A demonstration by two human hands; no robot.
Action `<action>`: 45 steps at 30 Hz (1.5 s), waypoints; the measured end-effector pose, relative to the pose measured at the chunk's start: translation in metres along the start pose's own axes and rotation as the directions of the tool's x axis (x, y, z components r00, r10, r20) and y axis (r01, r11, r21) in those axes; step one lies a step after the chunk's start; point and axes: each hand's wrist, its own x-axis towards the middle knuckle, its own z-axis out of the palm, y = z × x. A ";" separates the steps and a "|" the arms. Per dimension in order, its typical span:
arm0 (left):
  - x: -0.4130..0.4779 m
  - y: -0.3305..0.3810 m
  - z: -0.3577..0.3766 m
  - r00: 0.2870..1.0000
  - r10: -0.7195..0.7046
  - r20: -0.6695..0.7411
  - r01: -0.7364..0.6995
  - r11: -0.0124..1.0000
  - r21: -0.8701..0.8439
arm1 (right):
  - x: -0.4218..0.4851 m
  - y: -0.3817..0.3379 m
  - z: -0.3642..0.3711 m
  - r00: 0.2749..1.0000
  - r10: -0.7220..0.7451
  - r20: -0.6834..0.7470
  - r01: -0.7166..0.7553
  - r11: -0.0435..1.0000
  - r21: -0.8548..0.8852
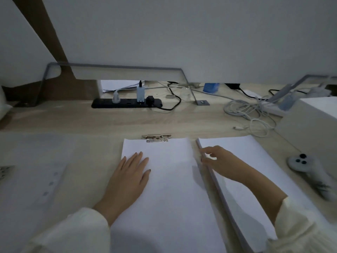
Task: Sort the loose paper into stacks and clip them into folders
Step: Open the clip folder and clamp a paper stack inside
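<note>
Sorting at desk's (pixel 109 119) front edge.
Left hand (pixel 127 178) flat, released, on centre sheets (pixel 169 198); right hand (pixel 222 161) pinches loose stack's (pixel 259 170) edge.

Desk (pixel 127 121): pale wood grain, matt. Sheet (pixel 173 189) and paper stack (pixel 255 157) at its 3 o'clock: white paper, smooth, matt. Clip (pixel 156 137) at the sheet's 12 o'clock: bright polished metal. Folder (pixel 36 170) at 9 o'clock: clear, faintly glossy plastic. Power strip (pixel 102 104): black plastic. Controller (pixel 299 162): grey matt plastic. Sleeves (pixel 73 232): cream cloth.
</note>
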 end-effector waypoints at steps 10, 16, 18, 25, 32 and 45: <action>-0.041 0.056 -0.041 0.953 -0.010 0.304 0.023 0.999 -0.039 | -0.066 0.158 -0.031 0.829 0.447 -0.335 -0.477 0.879 -0.008; -0.056 0.140 -0.047 0.961 0.113 0.254 -0.036 0.957 -0.287 | -0.080 0.175 -0.017 0.813 0.363 -0.455 -0.394 0.919 0.029; -0.052 0.170 -0.036 0.969 0.158 0.190 -0.081 0.930 -0.360 | -0.082 0.175 -0.015 0.803 0.336 -0.492 -0.365 0.930 0.041; -0.039 0.212 0.007 0.986 0.116 0.121 -0.085 0.969 -0.232 | -0.084 0.177 -0.008 0.778 0.266 -0.569 -0.291 0.956 0.050; -0.040 0.211 0.022 0.991 0.111 0.075 -0.094 0.976 -0.194 | -0.082 0.178 -0.001 0.725 0.203 -0.658 -0.277 0.961 -0.009; -0.039 0.212 0.020 0.991 0.099 0.095 -0.079 0.978 -0.195 | -0.083 0.186 -0.015 0.752 0.309 -0.582 -0.089 0.923 0.375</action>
